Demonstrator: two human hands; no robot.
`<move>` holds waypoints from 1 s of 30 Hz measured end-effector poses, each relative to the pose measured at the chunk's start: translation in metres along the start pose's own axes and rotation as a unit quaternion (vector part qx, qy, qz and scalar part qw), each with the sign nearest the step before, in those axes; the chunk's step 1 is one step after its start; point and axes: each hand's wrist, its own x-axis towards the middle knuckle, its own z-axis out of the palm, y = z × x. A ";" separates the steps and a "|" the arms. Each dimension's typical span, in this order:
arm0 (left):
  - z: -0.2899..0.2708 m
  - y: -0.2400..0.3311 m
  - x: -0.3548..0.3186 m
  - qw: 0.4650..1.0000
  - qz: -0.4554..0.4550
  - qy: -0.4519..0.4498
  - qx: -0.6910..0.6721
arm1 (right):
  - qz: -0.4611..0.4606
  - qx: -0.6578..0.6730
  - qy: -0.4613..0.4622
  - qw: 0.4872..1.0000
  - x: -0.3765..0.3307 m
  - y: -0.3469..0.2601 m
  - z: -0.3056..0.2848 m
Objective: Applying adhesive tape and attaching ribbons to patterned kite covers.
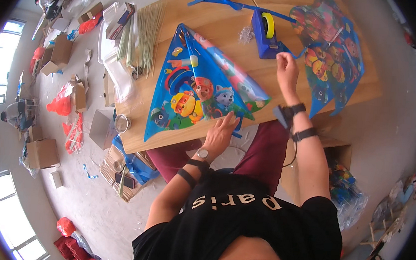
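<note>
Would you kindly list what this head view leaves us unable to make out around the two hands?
In the head view:
Left hand: palm, hidden by its back.
Right hand: anything pinched, too small to see.
Triangular sheet: underside, hidden by its printed top.
Bag: exact contents, blurred by its plastic.

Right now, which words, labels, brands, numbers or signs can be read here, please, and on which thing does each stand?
Black T-shirt: large pale lettering, upside down in this view; I do not copy its wording.
Blue cartoon-printed sheet: figures show, but no lettering I can read.
Slim box at upper left: any print is too small.
Floor carton: too small and blurred.
</note>
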 end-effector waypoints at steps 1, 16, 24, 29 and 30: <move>0.004 0.002 0.003 1.000 0.011 0.006 -0.001 | 0.004 -0.010 0.025 1.000 0.021 0.021 -0.003; 0.006 -0.007 -0.002 0.999 0.009 0.044 -0.022 | 0.230 0.080 -0.251 0.937 0.104 0.045 0.013; 0.007 -0.010 -0.007 0.999 0.002 0.044 -0.025 | 0.316 0.341 -0.224 0.857 0.085 0.024 -0.004; 0.005 -0.006 -0.004 0.999 -0.017 0.005 -0.048 | 0.298 0.362 -0.214 0.857 0.081 0.043 -0.009; 0.006 -0.006 -0.004 0.999 -0.017 0.005 -0.047 | 0.283 0.358 -0.228 0.860 0.080 0.046 -0.008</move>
